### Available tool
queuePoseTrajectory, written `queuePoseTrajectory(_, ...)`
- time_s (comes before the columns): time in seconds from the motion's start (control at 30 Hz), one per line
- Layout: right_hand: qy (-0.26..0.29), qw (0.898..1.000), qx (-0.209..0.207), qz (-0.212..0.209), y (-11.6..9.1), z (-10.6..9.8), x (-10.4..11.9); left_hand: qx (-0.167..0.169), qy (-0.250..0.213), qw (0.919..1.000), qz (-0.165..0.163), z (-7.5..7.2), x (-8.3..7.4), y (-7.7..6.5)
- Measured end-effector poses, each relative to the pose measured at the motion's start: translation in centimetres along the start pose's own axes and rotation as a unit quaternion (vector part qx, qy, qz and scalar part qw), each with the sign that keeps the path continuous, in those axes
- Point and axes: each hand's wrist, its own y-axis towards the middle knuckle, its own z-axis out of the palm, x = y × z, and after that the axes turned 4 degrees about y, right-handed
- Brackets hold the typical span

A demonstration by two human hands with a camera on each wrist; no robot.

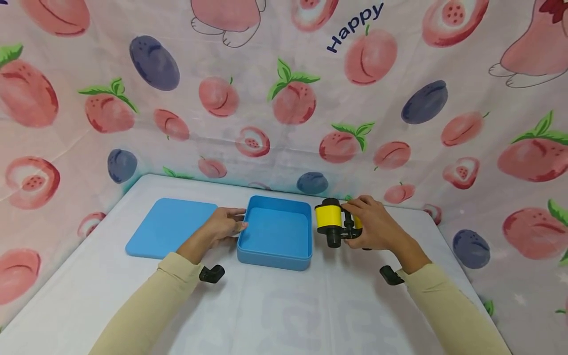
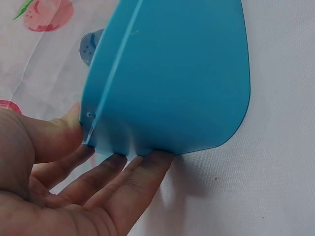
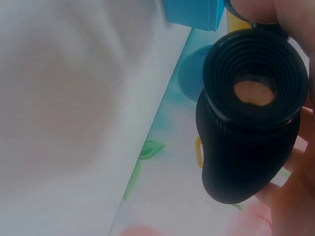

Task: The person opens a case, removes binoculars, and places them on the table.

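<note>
An open blue box (image 1: 275, 256) stands on the white table. At its left side is my left hand (image 1: 220, 226), with the thumb at the rim and the fingertips against the outer wall; the left wrist view shows this grip on the box (image 2: 172, 73) up close. To the right of the box, my right hand (image 1: 370, 224) holds yellow and black binoculars (image 1: 329, 215) above the table. A black eyecup of the binoculars (image 3: 246, 162) fills much of the right wrist view, with fingers curled around the far side of the body.
A flat blue lid (image 1: 164, 224) lies on the white table (image 1: 275, 315) left of the box, partly behind my left forearm. A fruit-printed cloth (image 1: 248, 64) hangs around the table's back and sides.
</note>
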Motion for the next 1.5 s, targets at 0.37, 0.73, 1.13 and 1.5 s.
queuePoseTrajectory(0.37,-0.002,1.0,0.007,0.008,-0.1,0.8,0.1,0.002,-0.011,0.9999,-0.002,0.1,0.4,-0.1)
queuePoseTrajectory(0.73,-0.004,1.0,0.011,0.009,-0.8,1.4,-0.1,0.002,-0.008,0.9999,-0.006,0.3,0.5,-0.5)
queuePoseTrajectory(1.13,-0.006,1.0,0.011,0.018,-0.8,1.8,-0.3,0.0,-0.002,1.0,-0.007,0.1,0.1,-0.5)
queuePoseTrajectory(1.5,-0.013,1.0,0.009,0.01,-0.9,1.7,-0.8,-0.002,-0.003,1.0,-0.004,0.2,-0.1,-0.1)
